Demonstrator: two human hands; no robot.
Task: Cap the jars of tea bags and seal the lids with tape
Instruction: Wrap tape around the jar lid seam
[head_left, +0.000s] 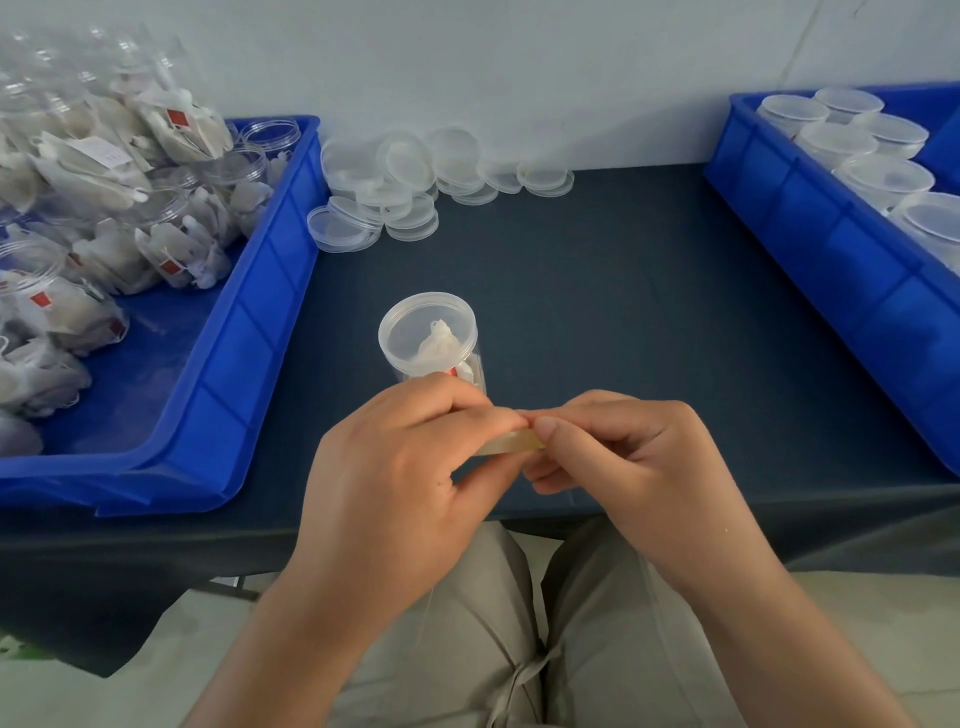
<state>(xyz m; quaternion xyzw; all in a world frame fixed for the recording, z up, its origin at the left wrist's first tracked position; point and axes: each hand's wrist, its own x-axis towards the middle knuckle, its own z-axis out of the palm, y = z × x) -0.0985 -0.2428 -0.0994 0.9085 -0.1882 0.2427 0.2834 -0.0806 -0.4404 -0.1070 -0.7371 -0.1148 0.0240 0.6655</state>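
A clear jar (427, 333) with tea bags inside stands upright on the dark table (623, 312), its translucent lid on top. Just in front of it, near the table's front edge, my left hand (400, 467) and my right hand (618, 457) meet fingertip to fingertip. Between them they pinch a small yellowish strip of tape (511, 444). My left hand's fingers partly hide the jar's lower part. Whether a tape roll sits inside either hand is hidden.
A blue bin (249, 322) on the left holds uncapped jars of tea bags (104, 218). A heap of loose clear lids (405, 182) lies at the back by the wall. A second blue bin (810, 218) on the right holds several capped jars (857, 150).
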